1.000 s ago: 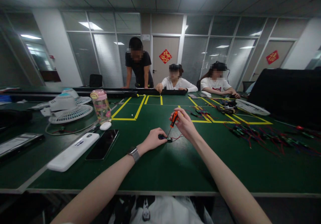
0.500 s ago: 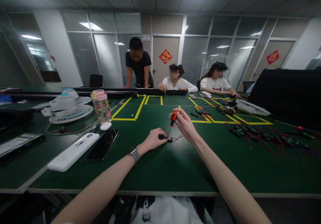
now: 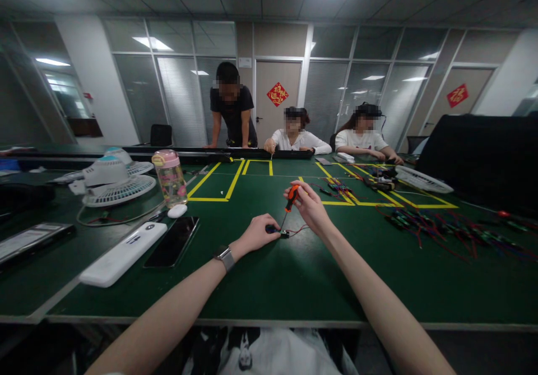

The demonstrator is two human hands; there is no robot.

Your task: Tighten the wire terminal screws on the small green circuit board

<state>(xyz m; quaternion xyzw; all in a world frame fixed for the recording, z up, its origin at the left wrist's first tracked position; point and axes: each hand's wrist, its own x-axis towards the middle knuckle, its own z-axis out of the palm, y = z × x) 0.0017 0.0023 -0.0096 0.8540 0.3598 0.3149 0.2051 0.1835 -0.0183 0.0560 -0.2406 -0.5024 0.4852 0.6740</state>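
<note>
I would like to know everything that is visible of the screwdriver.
The screwdriver has an orange and black handle, plastic by its look, and a thin straight shaft, apparently metal. It is tilted, handle up and rightward, held in the right hand. The shaft points down toward a small wired part beside the left hand; the tip is too small to make out.

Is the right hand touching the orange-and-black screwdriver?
Touching: the head view shows the right hand with its fingers closed around the handle of the screwdriver.
</note>
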